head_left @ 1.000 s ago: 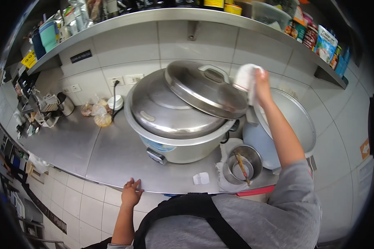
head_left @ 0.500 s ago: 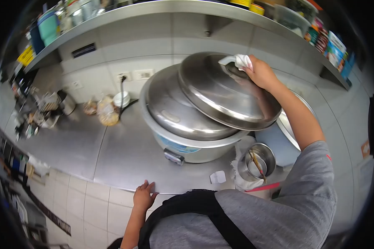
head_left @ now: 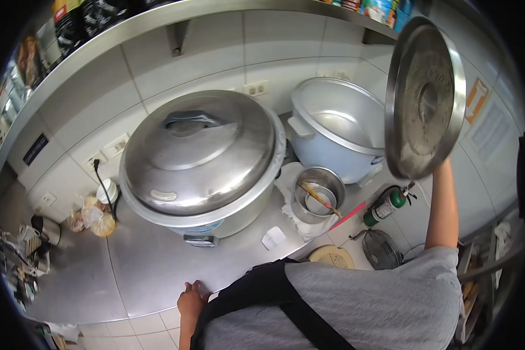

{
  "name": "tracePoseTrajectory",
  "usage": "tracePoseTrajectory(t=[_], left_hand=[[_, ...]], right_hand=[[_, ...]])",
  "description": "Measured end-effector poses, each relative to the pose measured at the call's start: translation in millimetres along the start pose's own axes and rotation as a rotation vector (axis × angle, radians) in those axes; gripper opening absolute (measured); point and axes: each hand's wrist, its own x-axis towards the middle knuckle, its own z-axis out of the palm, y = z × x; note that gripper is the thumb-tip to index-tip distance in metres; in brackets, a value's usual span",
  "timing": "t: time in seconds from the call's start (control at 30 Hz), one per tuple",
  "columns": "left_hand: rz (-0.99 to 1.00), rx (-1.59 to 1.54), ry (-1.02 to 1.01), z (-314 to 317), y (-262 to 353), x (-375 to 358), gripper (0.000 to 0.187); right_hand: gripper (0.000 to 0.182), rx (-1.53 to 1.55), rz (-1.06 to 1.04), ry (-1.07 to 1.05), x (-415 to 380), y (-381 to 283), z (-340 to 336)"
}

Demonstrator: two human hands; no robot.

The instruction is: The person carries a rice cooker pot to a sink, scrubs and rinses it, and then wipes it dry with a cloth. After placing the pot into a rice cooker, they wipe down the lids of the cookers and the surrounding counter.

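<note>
A round steel lid (head_left: 427,96) is raised on edge at the right, its wet, stained inner face turned toward the pots. My right forearm (head_left: 443,213) reaches up behind it; the lid hides my right hand, which holds it from the outer side. Left of the lid stands a pale blue pot (head_left: 318,140), uncovered, with bare metal inside. A large rice cooker (head_left: 248,219) has its own domed lid (head_left: 198,154) on. My left hand (head_left: 192,300) rests at the counter's front edge, fingers partly spread and holding nothing.
A small steel pot (head_left: 318,195) with a wooden-handled utensil sits on a white cloth. A white paper piece (head_left: 273,238) lies on the steel counter (head_left: 151,271). Food bags (head_left: 96,219) are at the left. Below right are a fire extinguisher (head_left: 385,207) and a fan (head_left: 382,249).
The held lid has moved right, away from above the cooker, and tipped from nearly flat to upright. The blue pot's inside now shows. My view has swung right; my left hand stays at the counter edge.
</note>
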Motion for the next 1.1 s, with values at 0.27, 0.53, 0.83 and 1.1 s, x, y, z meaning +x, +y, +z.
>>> tracePoseTrajectory(t=[0.27, 0.53, 0.83, 1.1], left_hand=[[-0.002, 0.072, -0.050, -4.5, 8.6, 8.1, 0.061], [0.011, 0.055, -0.051, 5.8, -1.2, 9.5, 0.064], [0.001, -0.003, -0.025, 2.8, -1.4, 1.5, 0.063], [-0.057, 0.004, -0.093, -15.2, 15.6, 0.5, 0.058]], right_hand=[[0.035, 0.735, 0.383, 0.205, 0.1, 88.0, -0.4], [0.033, -0.803, 0.096, 0.039, 6.5, 152.8, -35.1], [0.039, -0.873, 0.138, 0.347, -43.3, 44.4, -22.7], [0.052, 0.077, 0.032, -0.333, -24.7, -66.0, 294.5]])
